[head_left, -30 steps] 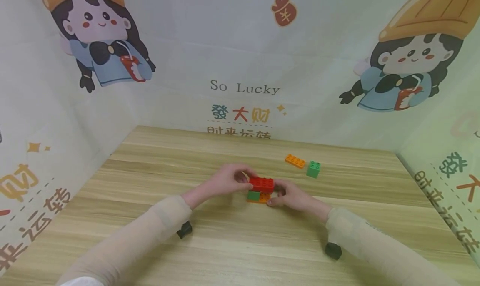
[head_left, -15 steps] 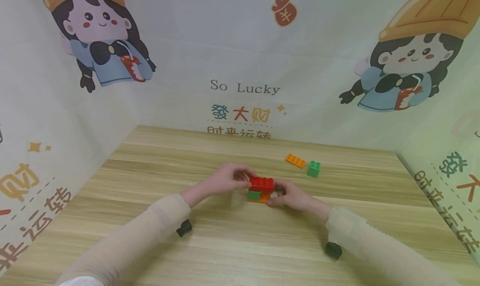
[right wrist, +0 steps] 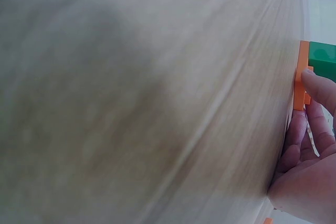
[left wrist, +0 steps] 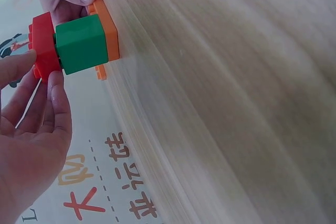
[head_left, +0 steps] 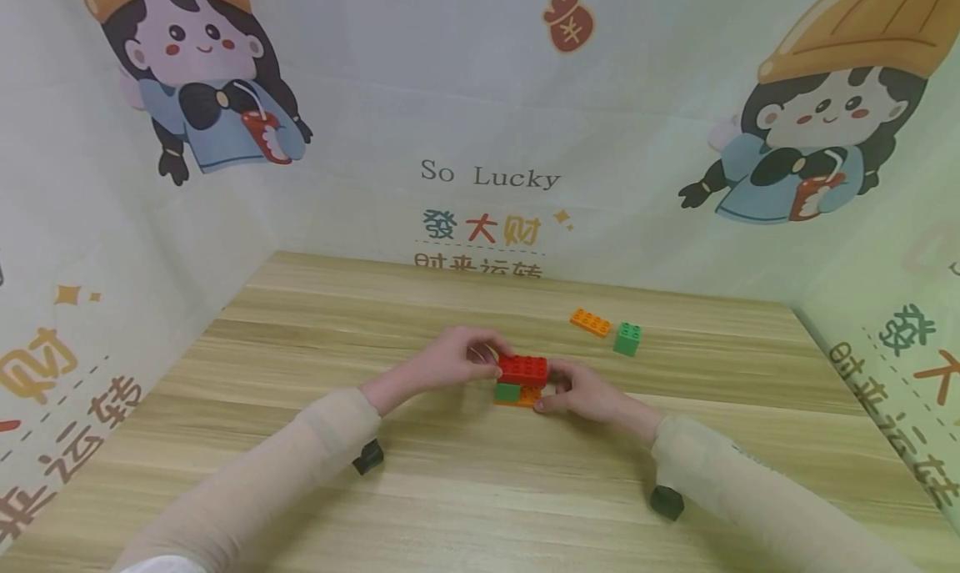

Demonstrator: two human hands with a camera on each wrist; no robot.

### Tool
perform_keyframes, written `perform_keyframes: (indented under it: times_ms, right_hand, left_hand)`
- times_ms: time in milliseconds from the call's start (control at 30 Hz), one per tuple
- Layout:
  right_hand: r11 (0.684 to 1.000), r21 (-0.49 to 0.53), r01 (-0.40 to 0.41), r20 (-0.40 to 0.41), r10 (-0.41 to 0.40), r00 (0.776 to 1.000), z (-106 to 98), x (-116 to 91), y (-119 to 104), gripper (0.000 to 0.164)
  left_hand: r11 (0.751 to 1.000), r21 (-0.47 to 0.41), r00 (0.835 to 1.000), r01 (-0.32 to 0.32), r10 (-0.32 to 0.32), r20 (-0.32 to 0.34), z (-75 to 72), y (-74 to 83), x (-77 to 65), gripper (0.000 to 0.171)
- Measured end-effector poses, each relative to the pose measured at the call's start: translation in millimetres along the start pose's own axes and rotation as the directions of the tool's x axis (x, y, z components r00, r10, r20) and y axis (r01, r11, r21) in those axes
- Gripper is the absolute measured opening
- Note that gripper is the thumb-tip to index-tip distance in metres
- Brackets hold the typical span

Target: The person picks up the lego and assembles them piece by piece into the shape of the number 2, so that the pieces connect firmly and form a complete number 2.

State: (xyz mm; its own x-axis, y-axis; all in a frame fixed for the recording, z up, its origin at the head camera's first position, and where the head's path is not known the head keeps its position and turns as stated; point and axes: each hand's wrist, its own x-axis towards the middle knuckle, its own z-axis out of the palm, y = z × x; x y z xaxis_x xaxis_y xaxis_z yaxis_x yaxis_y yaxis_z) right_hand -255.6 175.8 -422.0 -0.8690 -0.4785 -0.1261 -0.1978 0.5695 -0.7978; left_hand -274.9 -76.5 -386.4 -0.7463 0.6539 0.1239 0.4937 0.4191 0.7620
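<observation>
On the bench (head_left: 480,506), a dark piece (head_left: 368,457) juts below the left sleeve (head_left: 255,473) at the stack's 8 o'clock. The left hand (head_left: 457,360), between 9 and 10, pinches the red brick (head_left: 525,370) over the green block (head_left: 507,392), a narrow gap between them; the grip looks nearly unchanged from a second ago. Beneath lies the orange base (head_left: 530,397), pinched from 3 o'clock by the right hand (head_left: 588,392), which hides part of its right end. Towards 2 o'clock sit a loose orange plate (head_left: 590,323) and, beyond, another green block (head_left: 627,340), both unmoved. Another dark piece (head_left: 667,502) is at 4.
</observation>
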Motion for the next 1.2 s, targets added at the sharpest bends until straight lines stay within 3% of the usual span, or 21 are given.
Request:
perform_keyframes:
  times_ms: [1200]
  right_hand:
    - [1.000, -0.018, -0.022, 0.008, 0.022, 1.000, 0.1, 0.2, 0.5, 0.053]
  left_hand:
    - [0.991, 0.058, 0.991, 0.118, -0.121, 0.058, -7.5, 7.5, 4.9, 0.029]
